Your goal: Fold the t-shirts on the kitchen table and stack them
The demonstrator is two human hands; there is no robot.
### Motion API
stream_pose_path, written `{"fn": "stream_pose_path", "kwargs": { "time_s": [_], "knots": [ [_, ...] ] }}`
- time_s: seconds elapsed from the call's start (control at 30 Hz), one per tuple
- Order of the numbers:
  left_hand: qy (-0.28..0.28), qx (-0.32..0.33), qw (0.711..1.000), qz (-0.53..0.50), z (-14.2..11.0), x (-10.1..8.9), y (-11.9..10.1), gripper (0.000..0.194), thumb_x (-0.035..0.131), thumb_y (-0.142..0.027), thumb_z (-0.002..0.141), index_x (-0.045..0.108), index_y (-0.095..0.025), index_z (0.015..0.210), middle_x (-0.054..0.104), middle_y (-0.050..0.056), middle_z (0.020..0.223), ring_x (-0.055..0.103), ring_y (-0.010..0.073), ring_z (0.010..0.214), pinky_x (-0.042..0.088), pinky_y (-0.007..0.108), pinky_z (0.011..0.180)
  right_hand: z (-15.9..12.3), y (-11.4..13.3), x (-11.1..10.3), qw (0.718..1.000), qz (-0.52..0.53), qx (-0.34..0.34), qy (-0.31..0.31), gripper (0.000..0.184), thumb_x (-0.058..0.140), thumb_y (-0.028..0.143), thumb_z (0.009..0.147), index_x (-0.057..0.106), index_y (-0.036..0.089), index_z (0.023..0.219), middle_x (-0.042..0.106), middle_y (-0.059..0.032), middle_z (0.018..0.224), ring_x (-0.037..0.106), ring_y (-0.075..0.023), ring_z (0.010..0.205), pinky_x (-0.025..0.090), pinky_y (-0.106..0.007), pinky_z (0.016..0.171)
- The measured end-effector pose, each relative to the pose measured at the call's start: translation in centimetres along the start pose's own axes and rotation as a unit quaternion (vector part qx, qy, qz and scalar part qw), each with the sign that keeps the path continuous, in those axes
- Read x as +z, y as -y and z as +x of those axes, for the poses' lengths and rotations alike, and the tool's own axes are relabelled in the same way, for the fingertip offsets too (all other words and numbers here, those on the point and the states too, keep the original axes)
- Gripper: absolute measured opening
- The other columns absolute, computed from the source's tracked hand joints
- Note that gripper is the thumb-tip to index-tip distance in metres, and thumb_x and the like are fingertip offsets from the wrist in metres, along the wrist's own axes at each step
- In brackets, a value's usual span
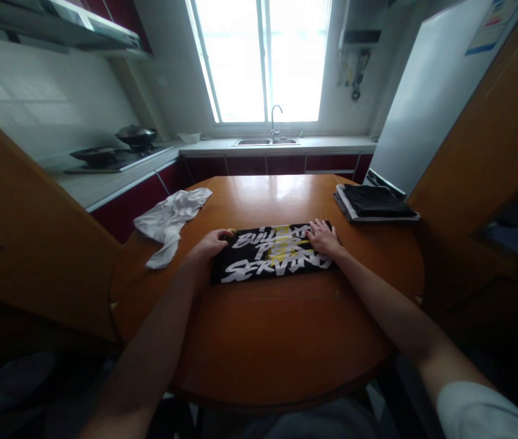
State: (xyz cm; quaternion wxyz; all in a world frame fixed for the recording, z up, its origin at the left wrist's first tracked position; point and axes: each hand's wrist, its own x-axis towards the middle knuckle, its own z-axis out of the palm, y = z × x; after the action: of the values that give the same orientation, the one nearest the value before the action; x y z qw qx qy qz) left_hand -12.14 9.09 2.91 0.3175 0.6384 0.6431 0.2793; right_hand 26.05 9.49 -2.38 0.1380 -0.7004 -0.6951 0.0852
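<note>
A black shirt (259,253) lies folded into a long rectangle on the wooden table (286,341). Large white letters and yellow patches cover its upper face. My left hand (213,244) has its fingers closed on the far left corner of the shirt. At the other end, my right hand (324,238) rests flat on the cloth with its fingers stretched out and a little apart.
A crumpled white garment (172,219) lies at the table's left edge. Folded dark and light clothes (375,204) are stacked at the back right. Beyond stand a counter with a sink (266,141), a stove with pans (135,135) and a fridge (423,97).
</note>
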Motion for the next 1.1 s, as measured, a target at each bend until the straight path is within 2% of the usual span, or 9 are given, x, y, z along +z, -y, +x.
{"fn": "stream_pose_path", "kwargs": {
  "time_s": [0.2, 0.3, 0.43, 0.5, 0.6, 0.7, 0.77, 0.93, 1.1],
  "knots": [
    [0.042, -0.044, 0.998, -0.017, -0.8, -0.8, -0.6, 0.054, 0.072, -0.018, 0.056, 0.077, -0.015, 0.110, 0.068, 0.001, 0.073, 0.055, 0.0136, 0.057, 0.038, 0.020, 0.048, -0.2, 0.1, 0.1, 1.000, 0.009, -0.004, -0.017, 0.059, 0.039, 0.048, 0.103, 0.042, 0.018, 0.154, 0.027, -0.0148, 0.165, 0.019, -0.0314, 0.153, 0.012, -0.063, 0.121],
    [0.023, -0.034, 0.998, -0.043, -1.2, -0.7, -1.1, 0.061, 0.073, -0.018, 0.055, 0.075, -0.011, 0.116, 0.070, 0.003, 0.075, 0.059, 0.0157, 0.060, 0.043, 0.022, 0.053, -0.5, 0.8, -0.4, 0.996, 0.026, -0.016, -0.080, 0.053, 0.047, 0.041, 0.101, 0.052, 0.014, 0.147, 0.034, -0.0175, 0.161, 0.024, -0.0321, 0.151, 0.013, -0.062, 0.121],
    [-0.020, 0.047, 0.998, -0.041, -1.6, -0.3, -2.3, 0.060, 0.074, -0.025, 0.059, 0.075, -0.013, 0.118, 0.073, 0.007, 0.096, 0.066, 0.0206, 0.079, 0.052, 0.027, 0.070, -1.0, 3.0, -1.4, 0.971, 0.175, -0.063, -0.149, 0.036, 0.053, 0.030, 0.096, 0.070, 0.011, 0.122, 0.065, -0.0170, 0.132, 0.058, -0.0258, 0.126, 0.040, -0.040, 0.112],
    [-0.046, 0.115, 0.992, -0.032, -1.8, 0.4, -3.2, 0.055, 0.076, -0.031, 0.063, 0.076, -0.016, 0.117, 0.071, 0.008, 0.110, 0.067, 0.0229, 0.093, 0.053, 0.029, 0.081, -1.5, 4.5, -1.4, 0.946, 0.296, -0.087, -0.098, 0.029, 0.054, 0.030, 0.094, 0.074, 0.013, 0.108, 0.074, -0.0125, 0.107, 0.069, -0.0220, 0.098, 0.054, -0.034, 0.092],
    [-0.029, 0.193, 0.979, -0.058, -2.3, 2.1, -4.4, 0.056, 0.076, -0.041, 0.071, 0.073, -0.017, 0.122, 0.066, 0.009, 0.117, 0.065, 0.0226, 0.099, 0.054, 0.031, 0.086, -2.8, 6.9, -0.3, 0.878, 0.462, -0.120, 0.044, 0.026, 0.059, 0.034, 0.092, 0.073, 0.015, 0.101, 0.074, -0.0075, 0.091, 0.069, -0.0168, 0.074, 0.055, -0.025, 0.063],
    [0.052, 0.222, 0.967, -0.110, -3.1, 4.3, -5.1, 0.066, 0.078, -0.041, 0.074, 0.066, -0.018, 0.135, 0.063, 0.010, 0.123, 0.066, 0.0175, 0.088, 0.056, 0.028, 0.076, -4.3, 8.9, 1.0, 0.800, 0.564, -0.133, 0.155, 0.030, 0.066, 0.039, 0.088, 0.069, 0.017, 0.108, 0.073, -0.0052, 0.094, 0.070, -0.0153, 0.072, 0.055, -0.023, 0.057],
    [0.130, 0.220, 0.956, -0.145, -3.4, 5.7, -5.1, 0.077, 0.079, -0.034, 0.074, 0.055, -0.023, 0.146, 0.060, 0.011, 0.131, 0.065, 0.0136, 0.079, 0.055, 0.025, 0.068, -5.1, 9.8, 1.5, 0.774, 0.588, -0.137, 0.192, 0.031, 0.068, 0.041, 0.087, 0.068, 0.018, 0.108, 0.072, -0.0032, 0.091, 0.069, -0.0154, 0.071, 0.058, -0.024, 0.059],
    [0.202, 0.208, 0.929, -0.231, -3.2, 8.2, -4.4, 0.092, 0.070, -0.014, 0.072, 0.038, -0.035, 0.156, 0.054, 0.012, 0.145, 0.065, 0.0100, 0.077, 0.054, 0.021, 0.066, -5.9, 10.4, 1.6, 0.775, 0.602, -0.100, 0.164, 0.026, 0.074, 0.038, 0.083, 0.065, 0.017, 0.096, 0.068, -0.0004, 0.081, 0.066, -0.0141, 0.067, 0.059, -0.025, 0.059],
    [0.218, 0.199, 0.896, -0.331, -3.1, 9.2, -4.6, 0.098, 0.065, -0.005, 0.067, 0.037, -0.036, 0.156, 0.046, 0.012, 0.154, 0.068, 0.0150, 0.091, 0.058, 0.028, 0.078, -6.2, 10.6, 1.6, 0.776, 0.621, -0.045, 0.101, 0.049, 0.078, 0.033, 0.079, 0.058, 0.018, 0.120, 0.067, 0.0009, 0.075, 0.063, -0.0137, 0.059, 0.053, -0.022, 0.049]
  ]
}}
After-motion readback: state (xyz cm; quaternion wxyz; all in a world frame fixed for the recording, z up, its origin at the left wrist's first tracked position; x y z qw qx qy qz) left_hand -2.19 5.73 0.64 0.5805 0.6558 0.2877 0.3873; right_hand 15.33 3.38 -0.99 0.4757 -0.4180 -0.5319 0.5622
